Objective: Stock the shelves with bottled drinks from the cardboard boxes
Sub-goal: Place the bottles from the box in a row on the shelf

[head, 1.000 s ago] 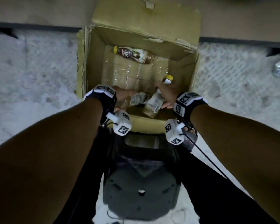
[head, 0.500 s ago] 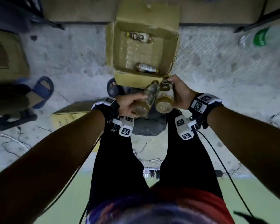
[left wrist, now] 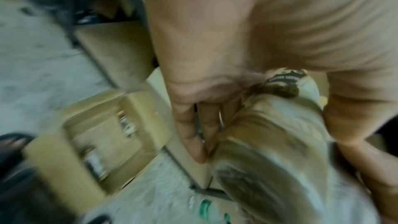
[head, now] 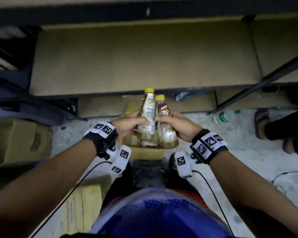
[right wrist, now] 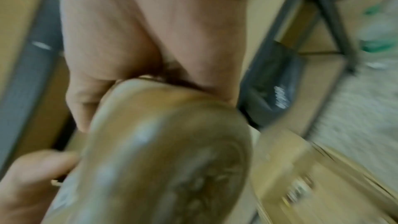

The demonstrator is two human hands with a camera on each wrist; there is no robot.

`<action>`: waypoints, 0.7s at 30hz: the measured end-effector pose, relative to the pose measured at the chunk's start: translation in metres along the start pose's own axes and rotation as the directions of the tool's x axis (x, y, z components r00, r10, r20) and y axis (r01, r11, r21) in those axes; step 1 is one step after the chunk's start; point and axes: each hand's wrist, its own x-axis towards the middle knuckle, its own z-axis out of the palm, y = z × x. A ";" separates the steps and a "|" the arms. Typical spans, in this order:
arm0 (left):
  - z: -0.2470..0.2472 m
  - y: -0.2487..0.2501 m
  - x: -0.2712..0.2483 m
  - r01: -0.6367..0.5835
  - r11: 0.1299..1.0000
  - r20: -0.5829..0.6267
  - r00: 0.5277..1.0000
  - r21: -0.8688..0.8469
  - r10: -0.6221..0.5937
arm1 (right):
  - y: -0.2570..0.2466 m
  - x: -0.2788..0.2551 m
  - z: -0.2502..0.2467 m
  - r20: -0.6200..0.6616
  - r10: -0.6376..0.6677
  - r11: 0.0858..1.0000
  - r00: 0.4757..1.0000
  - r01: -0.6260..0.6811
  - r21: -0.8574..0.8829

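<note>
In the head view my left hand (head: pixel 129 125) grips a yellow-capped drink bottle (head: pixel 148 109) with a white and brown label, held upright. My right hand (head: pixel 177 125) grips a second bottle (head: pixel 164 114) of the same kind, touching the first. Both are held in front of the wide empty shelf (head: pixel 141 55) lined with cardboard. The open cardboard box (head: pixel 144 152) lies on the floor below my hands, mostly hidden. In the left wrist view the box (left wrist: pixel 53 168) still holds bottles (left wrist: pixel 127 123), and the bottle (left wrist: pixel 269 142) fills my palm. The right wrist view shows a blurred bottle base (right wrist: pixel 168 159).
A closed cardboard box (head: pixel 19 143) sits on the floor at left, another (head: pixel 81 208) near my left leg. A green-labelled plastic bottle (head: pixel 225 115) lies on the floor at right. Another person's sandalled foot (head: pixel 263 122) is at far right. A dark shelf brace (head: pixel 265 79) slants on the right.
Both hands lifted the bottles out of the box and raised them upright. My view has swung up from the box to the shelf.
</note>
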 end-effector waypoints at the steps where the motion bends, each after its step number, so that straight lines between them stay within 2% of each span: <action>1: 0.003 0.022 -0.004 -0.069 0.997 -0.030 0.997 0.048 0.070 | -0.020 -0.003 -0.001 -0.014 -0.073 0.996 0.997 0.072 -0.057; 3: 0.013 0.066 -0.014 -0.205 0.972 -0.071 0.974 0.118 0.214 | -0.061 -0.012 -0.004 -0.017 -0.200 0.968 0.980 0.195 -0.158; 5: 0.022 0.111 -0.027 -0.326 0.930 -0.135 0.927 0.172 0.350 | -0.107 -0.024 -0.009 -0.023 -0.329 0.916 0.944 0.313 -0.251; 8: 0.031 0.173 -0.047 -0.524 0.809 -0.138 0.810 0.267 0.570 | -0.176 -0.051 -0.011 0.013 -0.525 0.778 0.851 0.486 -0.398; 11: 0.040 0.233 -0.066 -0.636 0.691 -0.124 0.699 0.344 0.704 | -0.236 -0.072 -0.009 0.008 -0.677 0.652 0.736 0.604 -0.458; 14: 0.044 0.283 -0.073 -0.678 0.635 -0.156 0.629 0.371 0.762 | -0.279 -0.070 -0.012 -0.108 -0.811 0.560 0.574 0.710 -0.427; 15: 0.043 0.296 -0.073 -0.690 0.612 -0.167 0.600 0.386 0.782 | -0.290 -0.065 -0.014 -0.141 -0.831 0.543 0.538 0.729 -0.416; 18: 0.037 0.322 -0.068 -0.672 0.558 -0.208 0.531 0.487 0.821 | -0.306 -0.045 -0.017 -0.236 -0.841 0.540 0.486 0.732 -0.417; 21: 0.033 0.327 -0.058 -0.625 0.520 -0.214 0.499 0.582 0.840 | -0.302 -0.022 -0.024 -0.302 -0.836 0.549 0.458 0.705 -0.450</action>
